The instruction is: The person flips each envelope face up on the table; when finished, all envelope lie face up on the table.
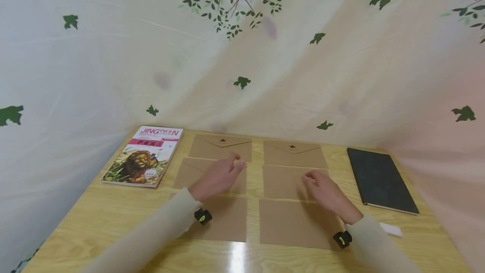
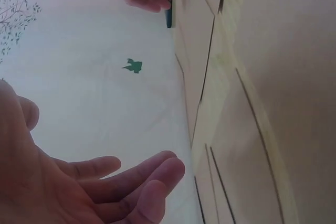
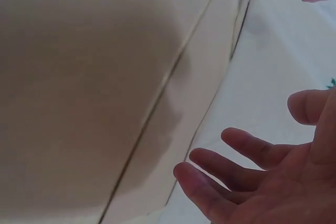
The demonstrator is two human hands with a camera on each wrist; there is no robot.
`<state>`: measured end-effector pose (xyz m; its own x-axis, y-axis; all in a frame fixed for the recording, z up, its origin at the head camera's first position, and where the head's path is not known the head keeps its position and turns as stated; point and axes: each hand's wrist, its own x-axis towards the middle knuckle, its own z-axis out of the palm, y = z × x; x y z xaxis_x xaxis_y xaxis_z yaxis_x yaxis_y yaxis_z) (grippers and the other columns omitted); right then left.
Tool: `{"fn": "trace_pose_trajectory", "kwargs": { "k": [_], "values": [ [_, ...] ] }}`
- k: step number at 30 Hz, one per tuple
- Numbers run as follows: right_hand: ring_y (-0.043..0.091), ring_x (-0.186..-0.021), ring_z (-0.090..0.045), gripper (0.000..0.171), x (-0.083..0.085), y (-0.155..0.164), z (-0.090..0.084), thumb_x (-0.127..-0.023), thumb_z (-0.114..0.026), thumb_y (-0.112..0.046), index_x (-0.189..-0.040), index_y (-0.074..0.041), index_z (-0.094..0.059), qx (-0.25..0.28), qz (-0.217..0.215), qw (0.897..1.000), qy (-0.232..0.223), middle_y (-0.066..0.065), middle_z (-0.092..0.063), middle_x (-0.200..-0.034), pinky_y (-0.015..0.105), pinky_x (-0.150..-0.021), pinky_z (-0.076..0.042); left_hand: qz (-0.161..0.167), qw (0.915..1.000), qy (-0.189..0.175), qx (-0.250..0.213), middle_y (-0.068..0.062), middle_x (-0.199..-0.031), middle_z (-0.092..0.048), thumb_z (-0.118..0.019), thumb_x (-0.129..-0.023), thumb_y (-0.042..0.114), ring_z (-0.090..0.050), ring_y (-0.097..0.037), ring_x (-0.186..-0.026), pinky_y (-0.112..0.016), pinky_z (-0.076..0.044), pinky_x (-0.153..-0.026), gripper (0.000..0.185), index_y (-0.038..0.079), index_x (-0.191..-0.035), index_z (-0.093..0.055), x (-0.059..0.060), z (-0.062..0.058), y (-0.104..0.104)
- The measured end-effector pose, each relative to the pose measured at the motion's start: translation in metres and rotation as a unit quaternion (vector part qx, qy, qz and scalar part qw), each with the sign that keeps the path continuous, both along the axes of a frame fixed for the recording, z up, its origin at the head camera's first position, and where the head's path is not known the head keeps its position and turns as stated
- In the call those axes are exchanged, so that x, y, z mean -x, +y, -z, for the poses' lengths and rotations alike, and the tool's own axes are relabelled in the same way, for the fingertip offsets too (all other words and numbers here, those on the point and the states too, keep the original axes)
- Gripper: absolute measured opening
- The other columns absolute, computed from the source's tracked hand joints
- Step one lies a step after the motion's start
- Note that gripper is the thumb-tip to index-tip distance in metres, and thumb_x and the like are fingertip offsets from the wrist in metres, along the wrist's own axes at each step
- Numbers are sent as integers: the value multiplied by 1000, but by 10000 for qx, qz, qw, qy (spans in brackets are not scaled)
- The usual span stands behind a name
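Observation:
Several brown paper envelopes lie flat on the table in two columns. My left hand [image 1: 219,176] hovers over the left column, in front of the middle-left envelope [image 1: 185,174]; its fingers are loosely curved and hold nothing. Above the right column is my right hand [image 1: 326,191], overlapping the middle-right envelope [image 1: 282,182], relaxed and without anything in its grasp. Both far envelopes, the left one [image 1: 212,148] and the right one [image 1: 282,151], show a pointed flap and a small dark crown. Nearest me lie a left envelope [image 1: 227,220] and a right envelope [image 1: 286,224], each partly covered by a forearm or wrist.
A magazine [image 1: 142,159] with a lion on its cover lies at the left of the wooden table [image 1: 94,218]. At the right lies a black notebook [image 1: 380,180], with a small white object [image 1: 391,229] by the right sleeve. A leaf-patterned curtain [image 1: 265,75] hangs behind.

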<state>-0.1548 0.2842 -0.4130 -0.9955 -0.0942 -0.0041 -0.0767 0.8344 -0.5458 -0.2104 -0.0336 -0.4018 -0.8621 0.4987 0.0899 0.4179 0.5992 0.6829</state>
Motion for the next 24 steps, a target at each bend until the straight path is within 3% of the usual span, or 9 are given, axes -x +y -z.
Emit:
{"fn": "trace_pose_trajectory", "kwargs": {
  "k": [5, 12, 20, 24],
  "values": [
    [38, -103, -57, 42, -9, 11, 4, -102, -41, -31, -119, 4, -56, -135, 267, 9995, -87, 21, -60, -113, 52, -84, -44, 219, 9996, -132, 131, 0, -60, -47, -29, -101, 49, -49, -15, -55, -33, -45, -58, 49, 10, -127, -45, 2, 7, 13],
    [26, -84, -60, 43, -15, 29, 9, -101, -42, -32, -116, 5, -56, -291, 380, 9987, -193, 8, -63, -89, 47, -74, -47, 390, 9988, -94, 276, 0, -63, -50, -25, -99, 56, -51, -14, -58, -31, -45, -62, 59, 6, -126, -44, 2, 14, 39],
    [25, -83, -59, 45, -17, 37, 10, -101, -41, -35, -116, 3, -58, -428, 440, 9975, -335, 7, -63, -90, 44, -71, -46, 373, 9973, -394, 503, -1, -61, -51, -19, -96, 63, -50, -14, -52, -31, -45, -62, 72, 4, -130, -42, -1, 24, 61],
    [25, -82, -59, 44, -18, 37, 9, -101, -42, -35, -115, 4, -58, -418, 428, 9977, -309, 9, -64, -91, 44, -70, -47, 239, 9966, -489, 620, -4, -69, -57, -20, -97, 61, -56, -17, -62, -34, -47, -72, 73, 2, -136, -39, -1, 26, 68]
  ]
}}
